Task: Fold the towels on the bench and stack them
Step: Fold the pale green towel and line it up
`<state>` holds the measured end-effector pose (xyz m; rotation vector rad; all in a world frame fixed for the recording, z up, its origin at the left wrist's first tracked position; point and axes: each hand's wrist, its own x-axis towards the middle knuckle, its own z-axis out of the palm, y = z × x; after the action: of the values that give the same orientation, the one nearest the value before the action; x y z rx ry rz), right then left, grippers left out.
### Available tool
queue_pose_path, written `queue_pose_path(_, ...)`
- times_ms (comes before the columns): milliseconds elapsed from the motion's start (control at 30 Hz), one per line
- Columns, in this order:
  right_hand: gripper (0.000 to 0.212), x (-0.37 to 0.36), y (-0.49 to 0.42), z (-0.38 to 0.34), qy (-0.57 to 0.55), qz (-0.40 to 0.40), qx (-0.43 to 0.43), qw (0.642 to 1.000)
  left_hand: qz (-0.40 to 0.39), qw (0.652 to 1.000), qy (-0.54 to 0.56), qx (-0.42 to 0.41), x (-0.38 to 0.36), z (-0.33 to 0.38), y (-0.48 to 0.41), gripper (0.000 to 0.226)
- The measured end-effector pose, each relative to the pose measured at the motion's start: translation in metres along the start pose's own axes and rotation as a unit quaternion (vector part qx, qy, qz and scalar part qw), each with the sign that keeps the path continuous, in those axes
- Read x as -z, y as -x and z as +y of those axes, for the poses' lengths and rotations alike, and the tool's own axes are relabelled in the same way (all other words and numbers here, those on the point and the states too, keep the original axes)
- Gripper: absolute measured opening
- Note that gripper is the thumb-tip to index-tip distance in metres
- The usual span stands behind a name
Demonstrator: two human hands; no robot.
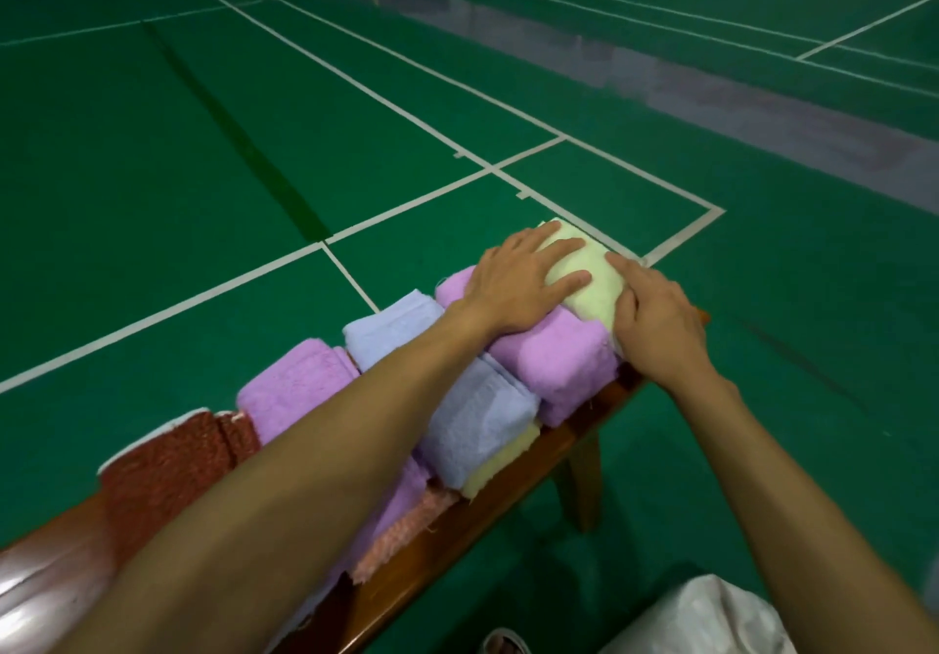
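Green court flooring (pixel 152 170) with white lines lay behind a glossy wooden bench (pixel 457 516). Both bare forearms reached out to its far end. The left hand (pixel 518 282) lay flat, fingers straight and spread, pressing a folded pale yellow towel (pixel 594 277) that sat atop a plump lilac towel (pixel 559 363). The right hand (pixel 660 323) met the yellow towel's right edge, index finger straight, thumb against the side — whether it gripped, I could not tell. Fluffy folded blocks lined the seat beside them — a blue towel (pixel 477 419) and a nubbly rust-red towel (pixel 167 460).
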<state>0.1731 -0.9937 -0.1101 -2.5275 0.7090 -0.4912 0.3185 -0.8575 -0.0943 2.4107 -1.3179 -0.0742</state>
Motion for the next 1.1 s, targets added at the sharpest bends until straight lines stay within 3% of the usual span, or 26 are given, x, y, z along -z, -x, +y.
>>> queue_pose_path(100,0.059,0.014,0.002,-0.005,0.003,-0.026,-0.008,1.0,-0.028,0.999,0.01,0.023,0.02,0.01,0.013,0.062)
queue_pose_path(200,0.051,0.039,0.007,-0.017,0.029,-0.016,0.034,0.999,0.02,0.997,0.056,0.053,0.055,0.016,0.051,0.07)
queue_pose_path(400,0.075,0.067,0.038,-0.091,-0.014,-0.039,0.168,0.985,0.068,0.994,0.009,0.09,0.11,-0.007,0.155,0.089)
queue_pose_path(633,0.091,0.03,0.093,-0.191,-0.046,-0.117,0.265,0.956,0.104,0.981,-0.04,0.157,0.146,-0.038,0.279,0.094)
queue_pose_path(1100,0.093,-0.055,0.214,-0.355,-0.062,-0.185,0.395,0.897,0.173,0.935,-0.071,0.302,0.194,-0.094,0.526,0.091)
